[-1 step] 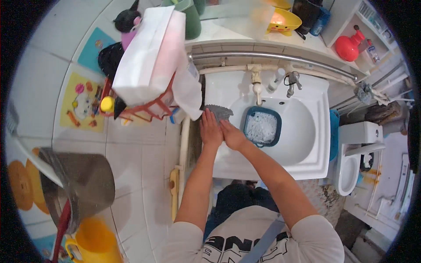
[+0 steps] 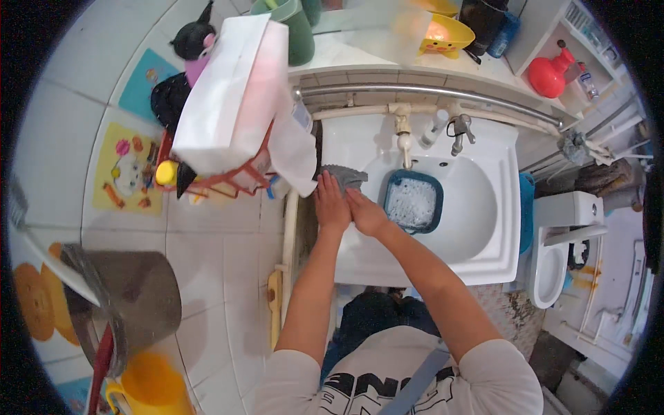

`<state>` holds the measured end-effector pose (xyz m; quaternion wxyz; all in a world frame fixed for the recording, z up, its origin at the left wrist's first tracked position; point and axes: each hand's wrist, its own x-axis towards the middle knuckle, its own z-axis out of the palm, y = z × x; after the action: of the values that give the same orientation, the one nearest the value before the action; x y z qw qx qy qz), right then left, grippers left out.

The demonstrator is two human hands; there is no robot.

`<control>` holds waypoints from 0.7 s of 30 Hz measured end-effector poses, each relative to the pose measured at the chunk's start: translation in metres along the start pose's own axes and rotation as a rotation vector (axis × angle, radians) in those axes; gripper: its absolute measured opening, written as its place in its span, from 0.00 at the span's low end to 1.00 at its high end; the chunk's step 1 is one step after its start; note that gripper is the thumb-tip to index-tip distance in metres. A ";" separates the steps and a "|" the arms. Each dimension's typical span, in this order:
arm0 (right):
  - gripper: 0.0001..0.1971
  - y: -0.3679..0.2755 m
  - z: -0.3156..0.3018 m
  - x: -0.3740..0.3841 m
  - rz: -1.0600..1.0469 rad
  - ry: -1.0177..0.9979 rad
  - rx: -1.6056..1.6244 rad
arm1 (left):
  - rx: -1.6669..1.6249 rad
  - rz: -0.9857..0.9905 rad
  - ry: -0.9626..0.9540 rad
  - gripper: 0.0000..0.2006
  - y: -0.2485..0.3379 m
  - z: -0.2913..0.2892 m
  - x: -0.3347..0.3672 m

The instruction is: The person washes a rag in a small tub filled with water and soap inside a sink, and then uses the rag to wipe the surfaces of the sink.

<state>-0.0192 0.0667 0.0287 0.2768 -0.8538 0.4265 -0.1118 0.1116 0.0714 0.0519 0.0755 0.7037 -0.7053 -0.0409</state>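
Since the earlier frame: my hands are hardly moving; the view is slipping slightly, with the things on the left sitting a little further left.
Cloth: the grey cloth (image 2: pixel 353 177) is lying bunched on the left ledge of the sink (image 2: pixel 432 268), just beyond my fingers.
Left hand: my left hand (image 2: pixel 333 209) is resting on the cloth's left side, fingers straight, close together and unclenched.
Right hand: my right hand (image 2: pixel 368 213) is reaching in from the right, its fingers touching the cloth's near edge; I cannot tell whether they are pinching it.
Basin: the blue basin (image 2: pixel 438 220) is sitting in the sink near my right hand, holding white suds (image 2: pixel 411 199).
Taps: a pale tap (image 2: pixel 404 142) is hanging over the basin's back rim; a metal tap (image 2: pixel 459 138) is standing to its right.
Rack: on my left, a red rack (image 2: pixel 238 171) is holding a tissue pack (image 2: pixel 225 104).
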 end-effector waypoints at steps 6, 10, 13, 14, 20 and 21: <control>0.24 0.008 -0.015 0.028 0.068 -0.001 -0.072 | 0.038 0.091 0.097 0.34 -0.013 0.015 0.043; 0.26 -0.002 -0.043 0.052 0.172 -0.129 -0.133 | 0.033 0.097 0.025 0.34 -0.016 0.011 0.072; 0.28 -0.003 -0.046 0.060 0.195 -0.096 -0.098 | 0.030 0.083 0.000 0.33 -0.015 0.004 0.082; 0.27 -0.002 -0.044 0.059 0.184 -0.050 -0.089 | 0.028 0.076 -0.004 0.33 -0.014 0.003 0.081; 0.26 0.005 -0.019 0.029 0.092 0.040 -0.080 | 0.011 0.043 -0.005 0.29 -0.005 0.013 0.041; 0.26 -0.002 -0.023 0.030 0.082 -0.019 -0.130 | 0.031 0.043 0.006 0.29 -0.011 0.012 0.040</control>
<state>-0.0093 0.0355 0.0479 0.2293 -0.8529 0.4646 -0.0643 0.1206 0.0308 0.0404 0.0673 0.6897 -0.7205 -0.0262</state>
